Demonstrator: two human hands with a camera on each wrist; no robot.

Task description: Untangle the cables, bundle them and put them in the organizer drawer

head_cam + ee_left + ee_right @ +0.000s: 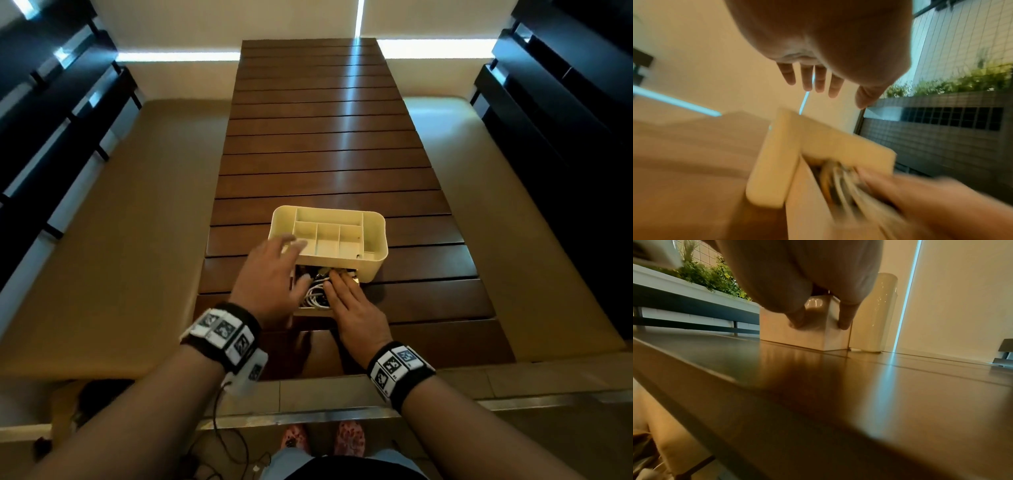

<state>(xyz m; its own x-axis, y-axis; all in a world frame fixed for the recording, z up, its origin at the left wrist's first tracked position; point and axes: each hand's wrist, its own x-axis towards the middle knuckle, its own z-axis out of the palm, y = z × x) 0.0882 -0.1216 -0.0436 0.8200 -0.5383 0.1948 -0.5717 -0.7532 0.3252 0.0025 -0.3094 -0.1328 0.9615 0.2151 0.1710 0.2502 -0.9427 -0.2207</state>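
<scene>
- While the head view is looking down a slatted wooden table (pixel 325 144), a cream organizer (pixel 373 236) is sitting near its close end, its top divided into compartments.
- Its drawer (pixel 313 311) is standing pulled out toward the person, with coiled white cables (pixel 317 291) lying inside it.
- Hovering over the drawer's left side and the organizer's front corner, the left hand (pixel 270 277) is spreading its fingers wide and gripping nothing.
- Lying flat on the drawer's right side, the right hand (pixel 356 308) is pressing straight fingers onto the cables.
- Marker-covered bands (pixel 226 334) are wrapping both wrists.
- From the left wrist view, the left hand (pixel 818 48) is showing fingers (pixel 807 79) stretched out and apart above the organizer (pixel 774 154), touching nothing.
- Below them the drawer's cables (pixel 840 180) are appearing only as a blur, with the right hand (pixel 920 194) reaching in over them.
- From the right wrist view, low over the table (pixel 859 386), the right hand (pixel 807 272) is resting two visible fingertips (pixel 845 321) against the drawer's side wall (pixel 807 337); the rest of its fingers are hidden.
- Beyond the drawer the organizer (pixel 873 313) is standing upright.
</scene>
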